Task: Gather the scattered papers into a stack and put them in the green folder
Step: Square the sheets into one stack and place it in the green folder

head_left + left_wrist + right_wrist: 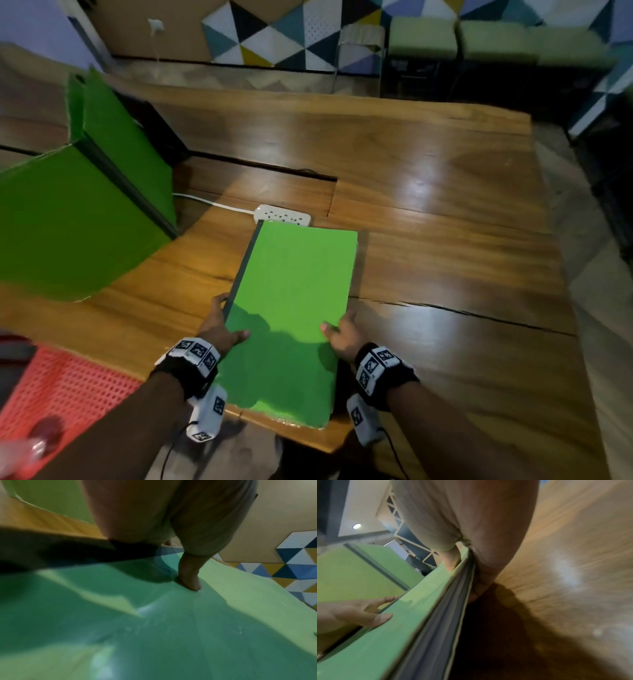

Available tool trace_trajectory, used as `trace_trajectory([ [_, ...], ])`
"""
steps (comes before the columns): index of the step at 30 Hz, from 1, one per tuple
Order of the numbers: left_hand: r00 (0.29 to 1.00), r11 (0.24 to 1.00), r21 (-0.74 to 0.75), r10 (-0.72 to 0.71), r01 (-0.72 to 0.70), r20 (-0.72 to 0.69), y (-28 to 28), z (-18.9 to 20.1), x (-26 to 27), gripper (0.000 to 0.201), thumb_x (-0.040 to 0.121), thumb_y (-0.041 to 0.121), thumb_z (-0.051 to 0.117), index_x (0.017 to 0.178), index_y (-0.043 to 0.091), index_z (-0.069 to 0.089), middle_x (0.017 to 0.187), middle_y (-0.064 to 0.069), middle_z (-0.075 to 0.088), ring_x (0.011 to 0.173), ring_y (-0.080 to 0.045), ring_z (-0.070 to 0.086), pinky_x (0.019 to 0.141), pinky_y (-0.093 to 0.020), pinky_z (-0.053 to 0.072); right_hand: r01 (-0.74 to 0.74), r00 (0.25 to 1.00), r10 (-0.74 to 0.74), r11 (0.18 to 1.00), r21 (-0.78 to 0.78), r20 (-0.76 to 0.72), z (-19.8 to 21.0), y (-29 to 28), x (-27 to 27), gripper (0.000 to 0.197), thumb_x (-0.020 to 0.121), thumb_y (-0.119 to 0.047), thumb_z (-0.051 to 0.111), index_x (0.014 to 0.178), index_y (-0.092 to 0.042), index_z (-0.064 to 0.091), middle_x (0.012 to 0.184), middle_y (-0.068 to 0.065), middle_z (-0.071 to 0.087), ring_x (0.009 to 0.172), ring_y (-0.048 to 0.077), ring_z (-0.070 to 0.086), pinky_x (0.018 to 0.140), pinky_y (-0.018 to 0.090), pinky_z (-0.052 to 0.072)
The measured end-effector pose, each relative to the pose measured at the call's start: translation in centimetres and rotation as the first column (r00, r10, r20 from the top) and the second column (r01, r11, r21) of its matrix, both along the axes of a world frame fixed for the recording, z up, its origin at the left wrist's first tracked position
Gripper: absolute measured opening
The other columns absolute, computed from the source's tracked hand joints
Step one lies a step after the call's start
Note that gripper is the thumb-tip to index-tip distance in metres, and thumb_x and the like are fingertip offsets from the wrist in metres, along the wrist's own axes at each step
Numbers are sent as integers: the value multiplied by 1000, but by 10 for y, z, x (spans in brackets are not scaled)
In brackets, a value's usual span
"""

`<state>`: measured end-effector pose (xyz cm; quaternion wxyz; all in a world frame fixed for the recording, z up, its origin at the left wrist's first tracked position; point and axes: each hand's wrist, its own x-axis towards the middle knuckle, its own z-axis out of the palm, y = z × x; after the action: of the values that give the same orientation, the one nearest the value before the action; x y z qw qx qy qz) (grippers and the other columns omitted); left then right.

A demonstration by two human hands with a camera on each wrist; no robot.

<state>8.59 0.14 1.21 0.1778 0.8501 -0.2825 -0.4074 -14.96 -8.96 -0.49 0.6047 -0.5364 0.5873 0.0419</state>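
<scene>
The green folder (291,308) lies closed on the wooden table (445,240), its dark spine on the left and its near end over the front edge. My left hand (219,325) grips the spine side, thumb (190,580) on the cover (154,628) and fingers under the edge. On the right side my right hand (342,334) pinches the open edge, thumb (452,559) on top and fingers below. In the right wrist view a stack of papers (436,615) shows as grey layers between the two green covers (393,628). The left hand (359,614) also shows there.
A white power strip (282,215) with its cable lies just past the folder's far end. Green divider panels (68,219) stand at the left. A red mesh seat (68,383) is at the lower left. A crack runs across the tabletop to the right.
</scene>
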Motion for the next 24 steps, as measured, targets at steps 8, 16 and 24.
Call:
trace_trajectory([
  [8,997,997,-11,75,-75,-6,20,-27,47,93,74,6,79,145,20,21,150,-17,32,135,-36,36,106,-46,34,-95,988,82,991,-94,-134,5,6,54,76,98,-32,47,147,0,-1,154,19,25,137,31,36,109,35,34],
  [16,987,999,41,-14,8,157,13,-35,64,94,71,16,82,147,15,27,145,-12,28,133,-33,34,110,-43,34,-251,931,204,960,-123,-303,8,7,69,82,96,-36,49,147,4,-2,146,19,39,130,31,45,106,36,39],
  [24,989,999,-47,-20,27,146,37,-42,67,85,78,27,75,148,23,28,151,-6,29,139,-32,28,111,-52,31,-436,843,314,874,-213,-437,12,7,55,97,92,-52,46,148,-8,-20,148,12,40,121,29,54,95,42,48],
])
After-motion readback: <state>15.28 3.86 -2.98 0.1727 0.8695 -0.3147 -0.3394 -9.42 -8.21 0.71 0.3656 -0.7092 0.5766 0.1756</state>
